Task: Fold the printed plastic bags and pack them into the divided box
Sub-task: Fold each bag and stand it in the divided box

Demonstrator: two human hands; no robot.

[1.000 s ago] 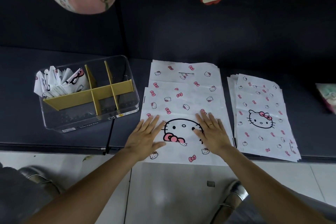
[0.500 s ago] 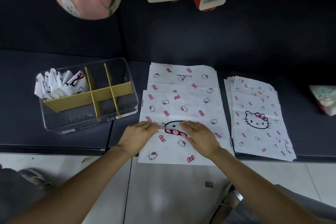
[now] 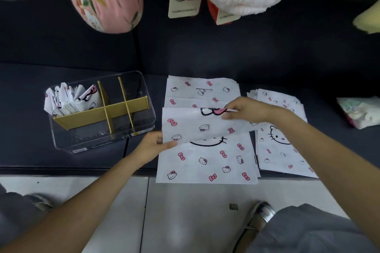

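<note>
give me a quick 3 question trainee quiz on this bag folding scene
1. True or false: both hands hold the top bag.
2. Which compartment of the box holds folded bags? A) far left B) far right C) near middle
3. Fill in: the flat stack of bags beside the work lies under the ___ forearm.

Key: 1 true: left hand pinches its near left corner, right hand its lifted edge. 2 A. 3 right.
</note>
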